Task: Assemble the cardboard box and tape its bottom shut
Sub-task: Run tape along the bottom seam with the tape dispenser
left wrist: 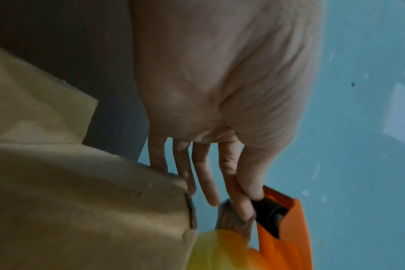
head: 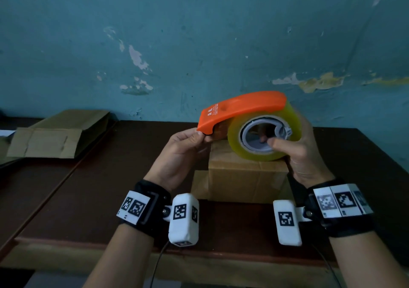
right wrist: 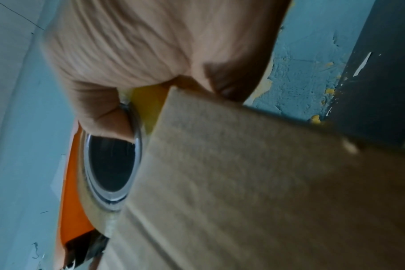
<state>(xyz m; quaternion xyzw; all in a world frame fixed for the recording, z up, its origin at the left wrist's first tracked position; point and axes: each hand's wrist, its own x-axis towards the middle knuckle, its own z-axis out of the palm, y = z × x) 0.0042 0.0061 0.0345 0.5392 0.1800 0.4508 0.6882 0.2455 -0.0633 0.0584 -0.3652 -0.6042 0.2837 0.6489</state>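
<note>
A small brown cardboard box (head: 245,177) stands assembled on the dark wooden table (head: 77,199), its closed flaps facing up. Just above it I hold an orange tape dispenser (head: 241,108) loaded with a roll of clear yellowish tape (head: 263,152). My right hand (head: 298,152) grips the roll, thumb hooked into its grey core. My left hand (head: 190,141) pinches the tape end at the dispenser's nose, thumb and forefinger together. In the left wrist view the fingers (left wrist: 240,197) pinch beside the black roller (left wrist: 271,215) and toothed blade. The right wrist view shows the box (right wrist: 254,182) close under the roll's core (right wrist: 111,164).
A stack of flattened cardboard boxes (head: 55,137) lies at the table's far left. A peeling blue wall (head: 199,44) rises right behind the table. The table's front edge (head: 155,250) runs below my wrists. A side flap (head: 199,185) juts from the box's left.
</note>
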